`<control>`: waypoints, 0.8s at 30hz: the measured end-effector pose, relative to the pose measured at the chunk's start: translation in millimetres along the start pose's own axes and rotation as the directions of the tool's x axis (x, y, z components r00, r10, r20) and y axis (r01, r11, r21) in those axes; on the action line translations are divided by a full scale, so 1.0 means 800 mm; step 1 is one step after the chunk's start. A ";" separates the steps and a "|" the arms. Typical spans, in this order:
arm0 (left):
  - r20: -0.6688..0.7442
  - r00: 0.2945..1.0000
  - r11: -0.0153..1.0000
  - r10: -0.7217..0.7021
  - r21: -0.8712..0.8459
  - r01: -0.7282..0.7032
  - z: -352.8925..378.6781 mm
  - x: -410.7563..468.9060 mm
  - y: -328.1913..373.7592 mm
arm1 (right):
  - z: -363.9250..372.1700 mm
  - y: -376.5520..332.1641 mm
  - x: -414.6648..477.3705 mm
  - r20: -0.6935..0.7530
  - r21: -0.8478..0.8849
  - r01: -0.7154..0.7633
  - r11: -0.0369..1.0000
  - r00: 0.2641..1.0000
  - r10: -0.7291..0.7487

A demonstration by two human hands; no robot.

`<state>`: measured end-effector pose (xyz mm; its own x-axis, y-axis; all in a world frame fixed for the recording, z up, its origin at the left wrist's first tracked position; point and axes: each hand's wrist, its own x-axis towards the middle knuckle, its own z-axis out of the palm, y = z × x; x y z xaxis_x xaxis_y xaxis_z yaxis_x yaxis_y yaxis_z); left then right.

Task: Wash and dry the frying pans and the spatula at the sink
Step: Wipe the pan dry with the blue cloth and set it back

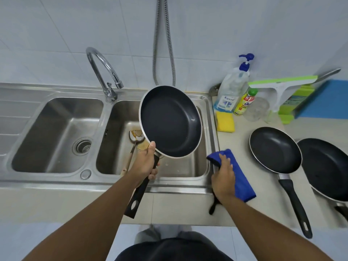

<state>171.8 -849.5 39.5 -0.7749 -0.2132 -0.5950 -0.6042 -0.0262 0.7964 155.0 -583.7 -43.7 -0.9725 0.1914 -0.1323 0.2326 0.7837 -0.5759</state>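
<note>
Just above the sink (56,180) tilts a black, silver-rimmed frying pan (170,121), its bowl beyond the left hand (147,163) gripping its handle; right of the sink, the right hand (224,177) holds a blue cloth (243,182).

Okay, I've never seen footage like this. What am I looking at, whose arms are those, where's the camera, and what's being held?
No machine here: these are a person's bare arms, filmed by one wide-angle camera on their head, looking down. The left hand grips the handle of a pan held tilted above the sink's right basin, where utensils lie. The right hand grips a blue cloth on the counter edge. Two more pans sit on the counter to the right, with soap bottles and a yellow sponge by the wall.
</note>
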 end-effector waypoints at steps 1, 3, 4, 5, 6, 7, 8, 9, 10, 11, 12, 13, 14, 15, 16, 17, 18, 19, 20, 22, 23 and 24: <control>0.012 1.000 1.000 -0.003 0.014 0.003 -0.002 0.000 -0.001 | -0.011 -0.019 0.011 -0.070 0.108 0.009 0.994 0.998 -0.001; 0.035 0.999 0.999 -0.008 0.047 0.007 -0.005 0.000 -0.002 | -0.033 -0.063 0.038 -0.206 0.239 0.111 0.965 0.977 -0.061; 0.047 0.999 0.998 -0.009 0.067 0.006 -0.005 0.000 -0.001 | -0.042 -0.088 0.054 -0.235 0.279 0.174 0.944 0.966 -0.109; 0.058 0.998 0.996 -0.008 0.085 0.003 -0.005 0.000 -0.001 | -0.049 -0.116 0.070 -0.248 0.322 0.223 0.920 0.958 -0.146; 0.070 0.998 0.995 -0.005 0.098 -0.002 -0.005 -0.001 0.000 | -0.053 -0.145 0.082 -0.261 0.369 0.262 0.892 0.950 -0.171; 0.079 0.997 0.994 0.000 0.109 -0.009 -0.004 -0.003 0.000 | -0.056 -0.172 0.092 -0.273 0.405 0.290 0.867 0.943 -0.187; 0.084 0.996 0.993 0.009 0.119 -0.019 -0.003 -0.004 0.002 | -0.056 -0.197 0.096 -0.275 0.430 0.314 0.846 0.939 -0.209; 0.090 0.996 0.992 0.019 0.126 -0.030 -0.001 -0.006 0.004 | -0.052 -0.218 0.095 -0.252 0.445 0.333 0.831 0.937 -0.241; 0.095 0.995 0.991 0.032 0.126 -0.044 0.000 -0.006 0.007 | -0.043 -0.236 0.091 -0.191 0.458 0.344 0.820 0.939 -0.287; 0.102 0.994 0.990 0.045 0.126 -0.058 0.001 -0.006 0.010 | -0.031 -0.248 0.084 -0.093 0.456 0.351 0.818 0.933 -0.349; 0.103 0.993 0.989 0.056 0.131 -0.069 0.002 -0.005 0.013 | -0.014 -0.254 0.075 0.031 0.448 0.366 0.816 0.906 -0.423; 0.097 0.993 0.988 0.061 0.137 -0.074 0.002 -0.003 0.016 | 0.004 -0.257 0.064 0.135 0.457 0.390 0.799 0.858 -0.496; 0.090 0.994 0.988 0.064 0.135 -0.075 0.000 -0.001 0.018 | 0.023 -0.254 0.055 0.199 0.474 0.411 0.779 0.811 -0.550; 0.083 0.994 0.990 0.064 0.123 -0.074 -0.003 0.001 0.020 | 0.040 -0.245 0.047 0.228 0.484 0.442 0.755 0.770 -0.596; 0.075 0.995 0.993 0.062 0.100 -0.069 -0.008 0.003 0.020 | 0.051 -0.233 0.044 0.255 0.479 0.472 0.740 0.732 -0.632; 0.062 0.997 0.996 0.054 0.070 -0.058 -0.014 0.004 0.020 | 0.057 -0.216 0.045 0.288 0.453 0.516 0.727 0.687 -0.667; 0.044 0.998 0.998 0.041 0.035 -0.042 -0.021 0.005 0.019 | 0.056 -0.196 0.048 0.336 0.426 0.561 0.710 0.630 -0.700; 0.026 0.999 1.000 0.023 0.002 -0.023 -0.028 0.007 0.019 | 0.051 -0.176 0.056 0.391 0.390 0.599 0.699 0.580 -0.715; 0.014 1.000 1.000 0.007 -0.024 -0.007 -0.034 0.008 0.019 | 0.043 -0.157 0.067 0.434 0.343 0.637 0.691 0.544 -0.718; 0.017 1.000 1.000 -0.006 -0.030 0.006 -0.044 0.011 0.019 | 0.024 -0.132 0.099 0.496 0.218 0.718 0.661 0.502 -0.709; 0.025 1.000 1.000 -0.005 -0.018 0.005 -0.046 0.011 0.020 | 0.012 -0.127 0.118 0.531 0.162 0.754 0.636 0.477 -0.700; 0.034 0.999 1.000 0.000 -0.001 0.000 -0.047 0.011 0.023 | 0.003 -0.124 0.137 0.573 0.101 0.793 0.600 0.447 -0.687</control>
<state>161.1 -888.7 52.8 -0.7805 -0.1802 -0.5986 -0.6043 -0.0271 0.7963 25.5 -642.1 -3.0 -0.5981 -0.7915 -0.1260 -0.6326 0.5628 -0.5320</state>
